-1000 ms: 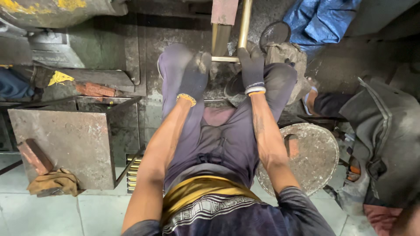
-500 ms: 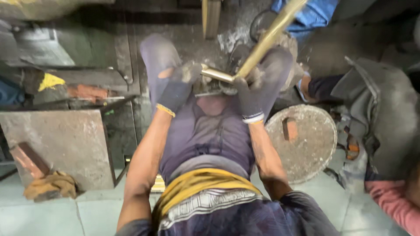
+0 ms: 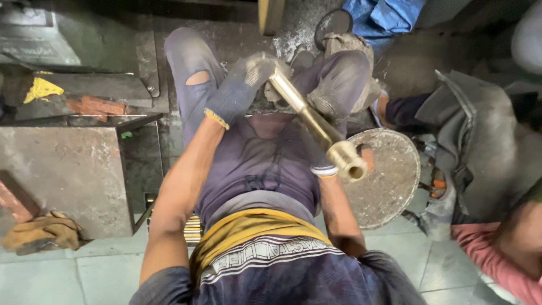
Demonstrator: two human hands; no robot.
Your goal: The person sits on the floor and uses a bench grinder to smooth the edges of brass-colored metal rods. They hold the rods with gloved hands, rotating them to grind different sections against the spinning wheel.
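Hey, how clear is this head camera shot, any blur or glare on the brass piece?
Head view: brass rod fairly sharp, soft sheen at its near end, no harsh glare; left hand and right hand, both gloved, slightly soft; upper background dark and shadowed; wide-angle stretch at the edges.

I see the brass rod has swung round: a second ago it stood upright at the top centre of the frame, half a second ago it leaned toward the upper right, and now its thick collared end points down toward the lower right, close to the camera. The gloved left hand has shifted from the left knee to the rod's far end at upper centre. The gloved right hand has dropped lower, largely hidden behind the rod.
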